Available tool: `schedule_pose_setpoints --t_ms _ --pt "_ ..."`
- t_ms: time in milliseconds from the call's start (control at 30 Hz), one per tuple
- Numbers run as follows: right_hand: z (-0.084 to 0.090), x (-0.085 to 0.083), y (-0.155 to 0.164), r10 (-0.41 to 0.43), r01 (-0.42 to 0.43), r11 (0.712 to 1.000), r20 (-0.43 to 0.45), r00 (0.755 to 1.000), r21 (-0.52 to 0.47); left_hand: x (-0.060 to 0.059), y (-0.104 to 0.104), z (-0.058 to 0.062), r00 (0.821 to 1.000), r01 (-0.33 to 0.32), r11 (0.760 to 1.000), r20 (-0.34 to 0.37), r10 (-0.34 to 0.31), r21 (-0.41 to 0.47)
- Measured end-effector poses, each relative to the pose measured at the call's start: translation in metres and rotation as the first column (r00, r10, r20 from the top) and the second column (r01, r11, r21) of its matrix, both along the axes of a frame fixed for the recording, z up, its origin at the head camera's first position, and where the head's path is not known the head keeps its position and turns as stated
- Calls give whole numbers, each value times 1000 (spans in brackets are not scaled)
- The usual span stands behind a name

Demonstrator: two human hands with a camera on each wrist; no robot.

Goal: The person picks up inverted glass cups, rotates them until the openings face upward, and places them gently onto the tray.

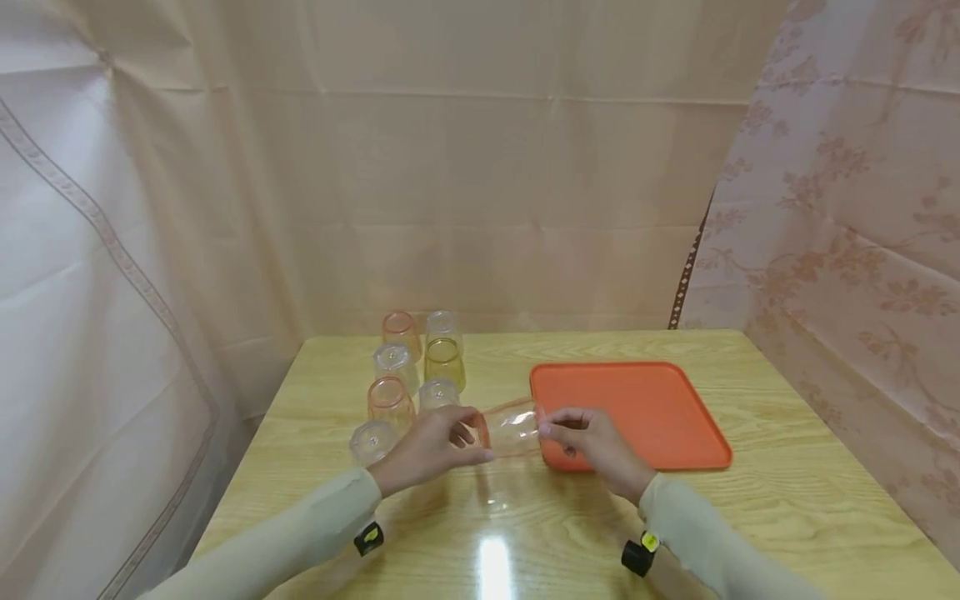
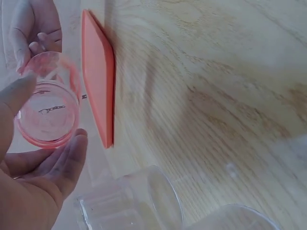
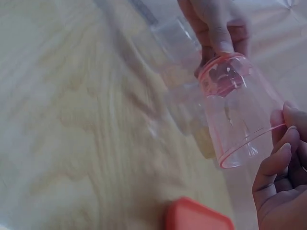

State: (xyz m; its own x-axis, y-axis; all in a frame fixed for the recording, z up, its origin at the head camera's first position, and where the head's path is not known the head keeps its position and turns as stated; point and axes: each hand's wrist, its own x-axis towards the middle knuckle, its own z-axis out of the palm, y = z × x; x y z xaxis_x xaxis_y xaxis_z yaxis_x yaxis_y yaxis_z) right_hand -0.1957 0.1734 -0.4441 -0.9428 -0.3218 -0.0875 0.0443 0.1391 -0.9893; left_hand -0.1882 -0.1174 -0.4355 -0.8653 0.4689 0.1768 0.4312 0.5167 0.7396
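Note:
A see-through pink tumbler (image 1: 512,428) lies sideways in the air between both hands, above the table in front of the tray. My left hand (image 1: 433,446) holds its thick base end, thumb on one side and fingers on the other. At the opposite end my right hand (image 1: 600,448) pinches the thin rim between thumb and fingers. In the right wrist view, the tumbler (image 3: 242,112) shows its open mouth towards the right hand (image 3: 283,177). From the left wrist, the round base of the tumbler (image 2: 48,117) faces the left palm.
Several tumblers stand upside down in two rows at the table's left, among them a yellow one (image 1: 445,367), a pink one (image 1: 390,402) and a clear one (image 1: 372,442) beside my left forearm. A flat orange-red tray (image 1: 637,408) lies at the right. Cloth curtains (image 1: 487,167) hang behind the table.

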Motion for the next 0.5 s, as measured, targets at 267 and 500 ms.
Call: schedule_pose_setpoints --t_ms 267,500 --pt "15 -6 20 -31 34 996 -45 998 79 -5 6 -3 1000 -16 995 -14 14 -99" --pt "23 -12 37 -61 74 986 -89 994 148 -7 20 -6 1000 18 994 -19 -20 -105"
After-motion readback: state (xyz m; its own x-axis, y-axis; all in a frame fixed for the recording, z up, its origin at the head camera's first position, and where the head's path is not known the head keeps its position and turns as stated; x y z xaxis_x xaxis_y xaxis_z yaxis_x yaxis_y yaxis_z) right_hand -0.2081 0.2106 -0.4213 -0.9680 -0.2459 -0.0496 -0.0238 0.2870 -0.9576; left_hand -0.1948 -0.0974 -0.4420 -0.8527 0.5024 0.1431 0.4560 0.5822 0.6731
